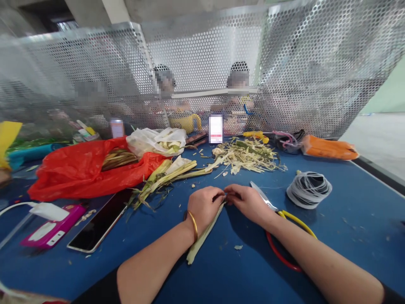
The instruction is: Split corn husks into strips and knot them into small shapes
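My left hand (pixel 204 206), with a gold bangle on the wrist, is closed on the top end of a pale green leaf strip (pixel 201 240) that runs down under my forearm on the blue table (pixel 348 236). Right beside it, my right hand (pixel 248 202) pinches the same end, fingertips meeting the left hand's. Scissors (pixel 265 198) with red and yellow handles lie under my right wrist, blades pointing up-left.
A bundle of green stalks (pixel 164 177) lies beyond my hands beside a red plastic bag (pixel 79 169) and a white bag (pixel 158 141). Leaf trimmings (pixel 247 156) pile at the back. A coil of white cord (pixel 308 189) sits right; a phone (pixel 99 221) and pink case (pixel 52 228) left. People sit behind the perforated screen.
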Available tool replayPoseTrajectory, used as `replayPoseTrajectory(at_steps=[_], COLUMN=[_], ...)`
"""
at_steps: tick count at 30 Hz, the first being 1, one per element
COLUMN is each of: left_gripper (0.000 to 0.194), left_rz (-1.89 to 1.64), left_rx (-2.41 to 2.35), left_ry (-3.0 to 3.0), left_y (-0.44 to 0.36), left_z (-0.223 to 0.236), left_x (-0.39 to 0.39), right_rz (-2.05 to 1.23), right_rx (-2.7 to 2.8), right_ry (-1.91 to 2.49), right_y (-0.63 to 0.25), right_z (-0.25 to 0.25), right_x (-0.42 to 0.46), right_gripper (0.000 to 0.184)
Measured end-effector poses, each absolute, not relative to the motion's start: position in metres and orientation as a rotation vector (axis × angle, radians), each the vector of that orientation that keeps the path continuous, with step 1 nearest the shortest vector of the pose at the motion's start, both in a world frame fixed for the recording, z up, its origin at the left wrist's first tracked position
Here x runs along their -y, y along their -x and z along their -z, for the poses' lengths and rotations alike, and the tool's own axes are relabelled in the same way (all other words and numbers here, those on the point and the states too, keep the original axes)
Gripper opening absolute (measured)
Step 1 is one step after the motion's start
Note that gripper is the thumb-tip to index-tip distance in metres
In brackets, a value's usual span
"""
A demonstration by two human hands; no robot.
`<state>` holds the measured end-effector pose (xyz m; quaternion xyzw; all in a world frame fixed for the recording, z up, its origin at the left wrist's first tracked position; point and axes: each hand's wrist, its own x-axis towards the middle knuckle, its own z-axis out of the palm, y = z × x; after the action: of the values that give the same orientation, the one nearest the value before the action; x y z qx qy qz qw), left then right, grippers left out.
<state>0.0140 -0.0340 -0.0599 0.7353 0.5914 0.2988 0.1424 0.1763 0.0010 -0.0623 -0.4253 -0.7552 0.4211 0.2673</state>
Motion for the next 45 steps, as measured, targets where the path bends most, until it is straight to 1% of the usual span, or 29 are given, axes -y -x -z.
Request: replayPoseTrajectory(at_steps=[5, 10, 17, 22, 25, 28, 36, 40, 43, 45], left_gripper=[0.012, 0.011, 0.009, 0.008, 0.008, 0.008, 0.013, 0.013, 0.013, 0.013], left_rz=[-0.962, -1.030, -1.042, -1.085, -1.090, -1.069, -1.028, -0.907, -0.748, -0.675], left_rx=[-1.684, -1.643, -1.643, -1.642, -1.645, -1.654, -1.588, -1.778, -1.960, -1.989], left_ry=[-2.081, -2.021, -1.896, -1.872, -1.882, -1.889, -1.902, -1.955, -1.996, -2.031], left_y=[-0.015, -0.015, -0.014, -0.014, -0.013, -0.013, -0.011, -0.009, -0.008, -0.007], left_z=[0.059, 0.060, 0.060, 0.061, 0.063, 0.063, 0.060, 0.059, 0.060, 0.061], left_x=[0.035, 0.035, 0.032, 0.032, 0.031, 0.030, 0.031, 0.030, 0.029, 0.028], right_rz=[-1.086, -0.920, -0.993, -1.004, -0.993, -0.971, -0.971, -0.948, -1.041, -1.235], right_rx=[2.071, 2.074, 2.049, 2.041, 2.052, 2.058, 1.985, 1.933, 1.879, 1.840], right_ry=[1.124, 1.183, 1.190, 1.206, 1.201, 1.160, 1.216, 1.225, 1.112, 0.964], right_y=[-0.177, -0.178, -0.180, -0.180, -0.179, -0.179, -0.181, -0.182, -0.182, -0.180], right_z=[0.063, 0.063, 0.060, 0.060, 0.058, 0.057, 0.054, 0.053, 0.050, 0.047], right_x=[-0.002, -0.003, -0.005, -0.005, -0.003, -0.003, -0.002, -0.003, -0.001, 0.002], right_gripper=[0.021, 0.008, 0.014, 0.007, 0.012, 0.017, 0.016, 0.017, 0.021, 0.025])
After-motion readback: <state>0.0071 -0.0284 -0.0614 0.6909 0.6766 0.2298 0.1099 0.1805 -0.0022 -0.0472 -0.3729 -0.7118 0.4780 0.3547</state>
